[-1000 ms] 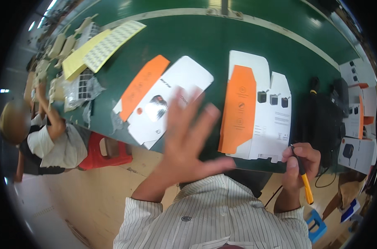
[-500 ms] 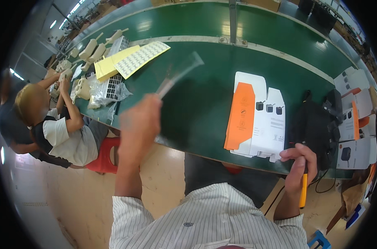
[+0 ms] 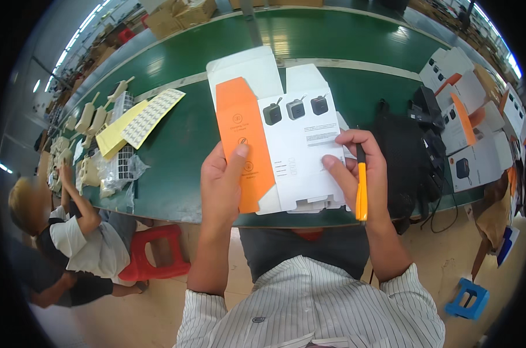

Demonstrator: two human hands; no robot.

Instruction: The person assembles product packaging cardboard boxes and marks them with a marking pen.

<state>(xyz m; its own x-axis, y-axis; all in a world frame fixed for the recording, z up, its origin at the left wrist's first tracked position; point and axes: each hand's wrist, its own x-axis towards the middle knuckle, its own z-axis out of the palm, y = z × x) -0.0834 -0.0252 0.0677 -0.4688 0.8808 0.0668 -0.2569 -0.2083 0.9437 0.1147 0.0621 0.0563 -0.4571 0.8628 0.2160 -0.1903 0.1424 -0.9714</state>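
A flattened cardboard box (image 3: 300, 139), white with an orange side panel and pictures of small dark speakers, is raised above the green table. My left hand (image 3: 223, 180) grips its left edge, thumb lying on the orange panel. On the right edge, my right hand (image 3: 364, 168) pinches the cardboard between thumb and fingers. A yellow pen (image 3: 362, 191) with black ends is tucked among the right hand's fingers and points down. More white card shows behind the box near the right hand; whether it is a separate piece, I cannot tell.
At left on the green table (image 3: 176, 168) lie sticker sheets (image 3: 153, 119), clear plastic bags (image 3: 121, 174) and beige plastic housings (image 3: 89, 119). A black fabric item (image 3: 399, 174) and printed boxes (image 3: 471, 159) stand at right. A co-worker (image 3: 86, 232) sits at left near a red stool (image 3: 155, 252).
The flattened box has come up off the table into both hands. My left hand has let go of a clear plastic strip and moved right. The pen stays in my right hand.
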